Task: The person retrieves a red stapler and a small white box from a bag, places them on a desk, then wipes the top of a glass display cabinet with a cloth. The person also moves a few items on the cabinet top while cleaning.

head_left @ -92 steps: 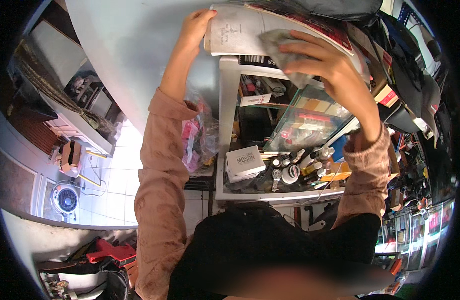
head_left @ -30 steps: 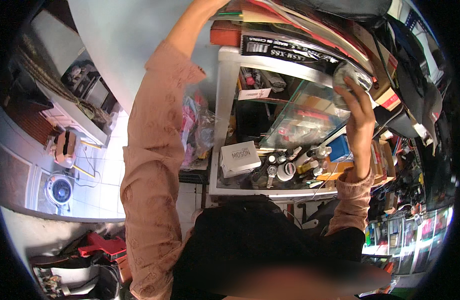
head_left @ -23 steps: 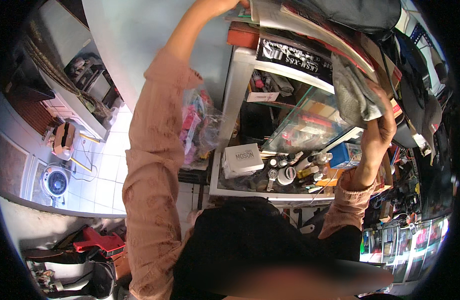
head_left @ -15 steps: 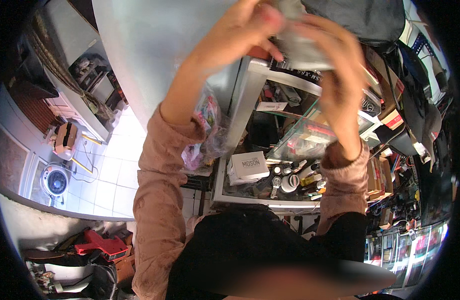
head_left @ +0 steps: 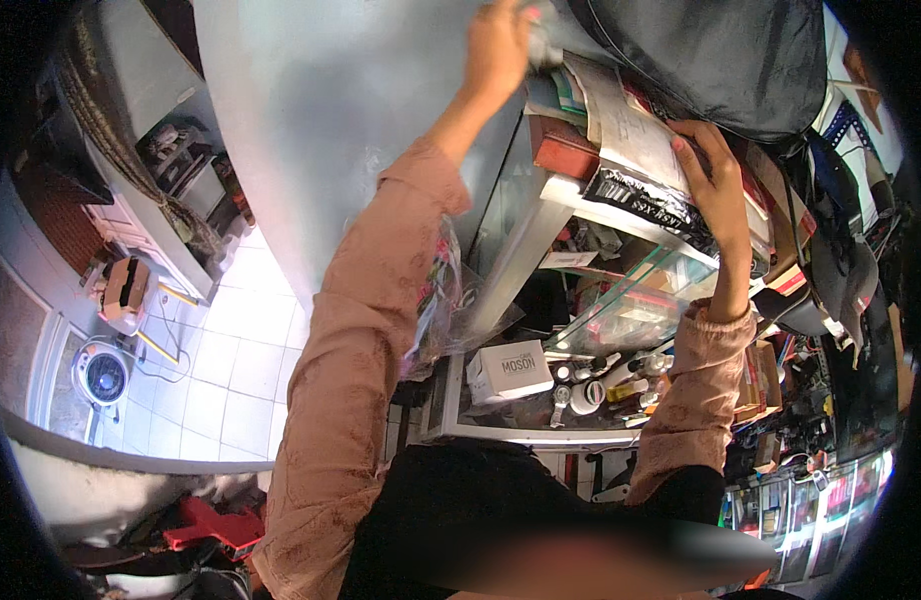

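Note:
My left hand (head_left: 496, 55) is raised at the top, fingers closed round a crumpled greyish cloth (head_left: 546, 40) that is partly blurred and cut off by the upper edge. To its right is a stack of papers and books, with a worn, pale paper sheet (head_left: 636, 135) on top. My right hand (head_left: 716, 170) rests at this sheet's right side, fingers apart, holding nothing that I can see. A black-and-white printed package (head_left: 646, 205) and a reddish-brown box (head_left: 564, 148) show at the stack's near edge.
The stack lies on a glass display case (head_left: 556, 215) holding a white box (head_left: 511, 372), a wristwatch (head_left: 561, 407) and several bottles. A black bag (head_left: 721, 60) sits behind. Plastic-wrapped items (head_left: 436, 290) hang left of the case. A fan (head_left: 103, 374) stands on the tiled floor.
My hands have separated: the left moved up and left with the cloth, while the right came down onto the stack's right side. The pale paper sheet is now uncovered.

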